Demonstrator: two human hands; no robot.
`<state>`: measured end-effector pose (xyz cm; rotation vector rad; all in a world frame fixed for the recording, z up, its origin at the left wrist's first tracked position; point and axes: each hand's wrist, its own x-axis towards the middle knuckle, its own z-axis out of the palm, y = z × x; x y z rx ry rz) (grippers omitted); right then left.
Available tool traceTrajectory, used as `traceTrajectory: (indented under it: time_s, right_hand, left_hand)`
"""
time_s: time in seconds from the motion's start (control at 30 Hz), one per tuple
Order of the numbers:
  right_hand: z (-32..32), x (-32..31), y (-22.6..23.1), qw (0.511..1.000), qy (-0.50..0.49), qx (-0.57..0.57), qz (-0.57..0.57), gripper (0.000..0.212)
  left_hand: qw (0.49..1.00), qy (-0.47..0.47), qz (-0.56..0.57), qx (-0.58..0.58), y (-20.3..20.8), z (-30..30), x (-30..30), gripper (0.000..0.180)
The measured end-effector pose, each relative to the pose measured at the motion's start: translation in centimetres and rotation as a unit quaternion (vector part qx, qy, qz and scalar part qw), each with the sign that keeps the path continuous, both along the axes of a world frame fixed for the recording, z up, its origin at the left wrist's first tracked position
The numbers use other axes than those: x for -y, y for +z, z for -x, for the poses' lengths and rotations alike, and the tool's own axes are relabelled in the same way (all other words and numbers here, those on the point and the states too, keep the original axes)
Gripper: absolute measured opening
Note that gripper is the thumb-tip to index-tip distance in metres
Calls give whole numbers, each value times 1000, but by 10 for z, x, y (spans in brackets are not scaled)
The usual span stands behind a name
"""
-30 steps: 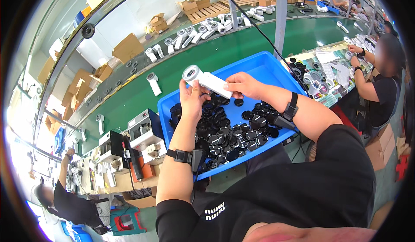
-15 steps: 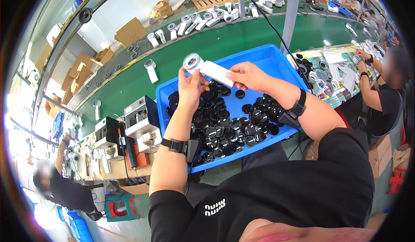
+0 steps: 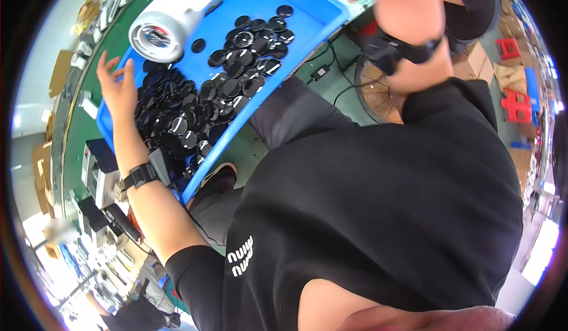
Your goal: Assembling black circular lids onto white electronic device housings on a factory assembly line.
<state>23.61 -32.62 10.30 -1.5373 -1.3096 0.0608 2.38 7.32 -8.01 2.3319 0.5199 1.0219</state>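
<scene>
A white handheld device [image 3: 157, 38] with a round, grey-ringed head looms large at the upper left, over the blue bin. Its handle runs off the top edge, so what holds it is out of sight. My left hand [image 3: 118, 85] is open beside the bin's left side, fingers spread, just below the device's head and apart from it. My right forearm [image 3: 408, 11] is raised and blurred at the top; the right hand lies beyond the frame. The blue bin [image 3: 322, 20] holds many glossy black discs [image 3: 231, 85].
A green conveyor [image 3: 74, 124] with white devices runs along the left. Bench equipment [image 3: 97, 177] stands left of the bin. A round fan guard [image 3: 378, 91] and red stools [image 3: 516, 106] are on the right. Another person's black sleeve [image 3: 473, 11] shows at upper right.
The view has swung round. The white device has come much closer to the camera. My left hand has let go of it and spread its fingers; my right arm has risen, taking its hand out of frame.
</scene>
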Motion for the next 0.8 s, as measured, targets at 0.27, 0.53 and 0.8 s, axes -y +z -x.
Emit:
traceTrajectory:
  time_s: [0.27, 0.53, 0.8]
  right_hand:
    - [-41, 245, -53, 857, 42, -463, -221, 43]
    - [-45, 303, -136, 771, 301, -523, -201, 41]
    - [-13, 190, -153, 788, 420, -442, -90, 52]
  left_hand:
    - [983, -125, 56, 118, 10, 0, -10, 55]
    - [876, -160, 337, 305, 132, 28, 48, 37]
    - [969, -112, -4, 222, 193, 256, 216, 33]
